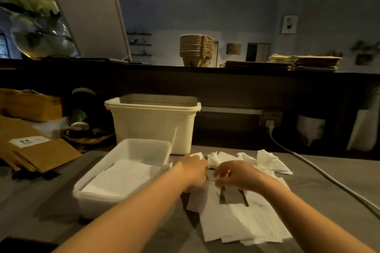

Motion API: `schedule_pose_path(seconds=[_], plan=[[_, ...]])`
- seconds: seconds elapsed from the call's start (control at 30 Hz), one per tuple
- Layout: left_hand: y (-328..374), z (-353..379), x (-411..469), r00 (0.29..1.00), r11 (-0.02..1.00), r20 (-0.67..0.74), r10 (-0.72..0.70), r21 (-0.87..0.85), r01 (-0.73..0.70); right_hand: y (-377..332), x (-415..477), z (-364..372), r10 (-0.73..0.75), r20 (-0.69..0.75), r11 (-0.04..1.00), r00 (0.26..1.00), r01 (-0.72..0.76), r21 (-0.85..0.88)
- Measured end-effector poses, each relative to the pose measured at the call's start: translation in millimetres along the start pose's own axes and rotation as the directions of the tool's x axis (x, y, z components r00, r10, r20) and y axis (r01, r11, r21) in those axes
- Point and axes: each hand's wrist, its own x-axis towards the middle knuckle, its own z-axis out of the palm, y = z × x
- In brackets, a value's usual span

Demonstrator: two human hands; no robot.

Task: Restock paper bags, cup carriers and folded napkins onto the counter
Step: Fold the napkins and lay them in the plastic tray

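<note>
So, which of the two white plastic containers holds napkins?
The low, shallow container nearest the left hand: a flat stack of napkins lies inside it. The taller bin behind it shows no napkins from this view.

Left hand (194,170) and right hand (236,174): fingertips motion-blurred, grasp on the napkin (210,181) between them indeterminate; forearms cut by the lower edge. Cable (329,178) cut by right edge; brown paper bags (51,156) cut by left edge, their label (28,141) too small to read. Wall picture (289,24) indistinct.
</note>
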Motion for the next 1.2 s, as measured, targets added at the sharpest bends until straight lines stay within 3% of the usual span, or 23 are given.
schedule_pose_path(seconds=[0.1, 0.2, 0.43, 0.63, 0.9, 1.2], plan=[[5, 23, 7, 0.988, 0.994, -0.120, -0.102, -0.046, 0.097, 13, -9, 7, -0.030, 0.188, 0.995, 0.982, 0.013, 0.096], [5, 37, 16, 0.973, 0.980, -0.177, -0.147, -0.156, 0.120, 15, -18, 0, -0.147, 0.317, 0.987, 0.937, 0.120, 0.104], [-1, 42, 26, 0.994, 0.904, -0.111, -0.002, -0.426, -0.046, 19, -17, 0, -0.201, 0.315, 0.980, 0.928, 0.190, 0.066], [-6, 32, 18, 0.998, 0.965, -0.011, 0.058, -0.255, -0.058, 21, -20, -1, -0.196, 0.282, 0.980, 0.939, 0.195, 0.030], [-4, 31, 3, 0.998, 0.993, 0.056, 0.028, -0.114, -0.021, 25, -37, -6, -0.017, 0.365, 0.995, 0.931, 0.053, -0.089], [-1, 35, 8, 0.999, 0.977, 0.002, 0.046, -0.210, -0.045, 23, -40, -2, -0.011, 0.404, 0.989, 0.915, 0.069, -0.130]])
